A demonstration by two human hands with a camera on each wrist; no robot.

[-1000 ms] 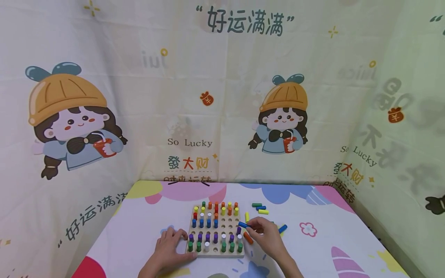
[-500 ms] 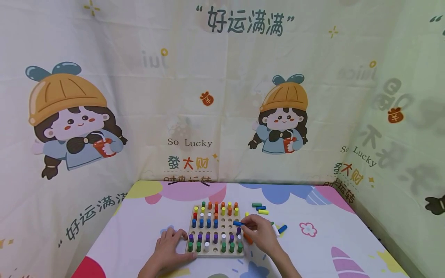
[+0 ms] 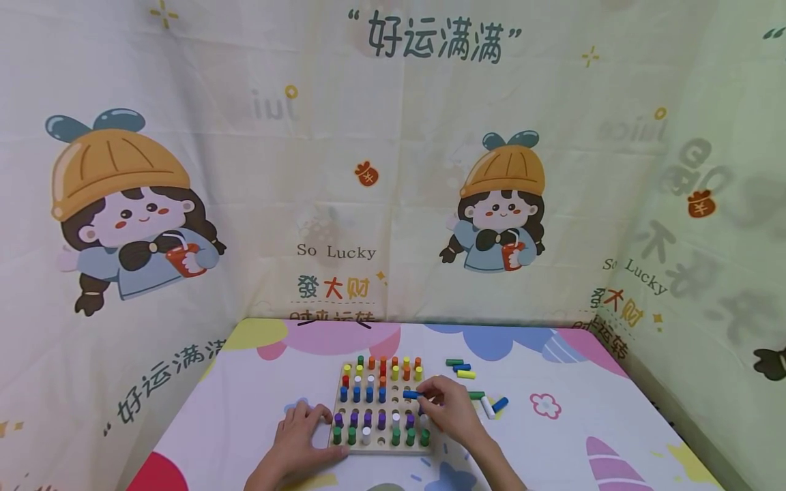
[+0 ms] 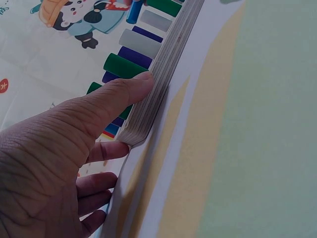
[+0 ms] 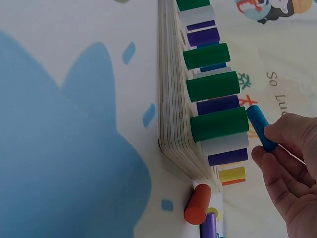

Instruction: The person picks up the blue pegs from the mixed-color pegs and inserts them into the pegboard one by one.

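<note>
A square wooden pegboard (image 3: 402, 449) lies on the table, with rows of coloured pegs upright in its holes. My left hand (image 3: 296, 438) holds its near left corner. In the left wrist view the thumb (image 4: 143, 82) presses the front edge, and a fingertip (image 4: 119, 149) meets the corner. Between thumb and fingers my right hand (image 3: 451, 409) pinches a blue peg (image 3: 411, 395), lying almost level in the head view. That peg is over the board's right part, to the right of the row of blue pegs (image 3: 369, 395). Beyond the green pegs (image 5: 218, 124), the right wrist view shows it tilted.
Loose pegs lie right of the board: a green peg (image 3: 454, 362), a yellow peg (image 3: 466, 374), a white peg (image 3: 488, 408) and a blue one among them. An orange peg (image 5: 197, 204) rests beside the board's near right corner. Printed cloth hangs behind the table.
The right hand has moved left with the blue peg, from the board's right edge to over its holes. The left hand has stayed at the corner.
</note>
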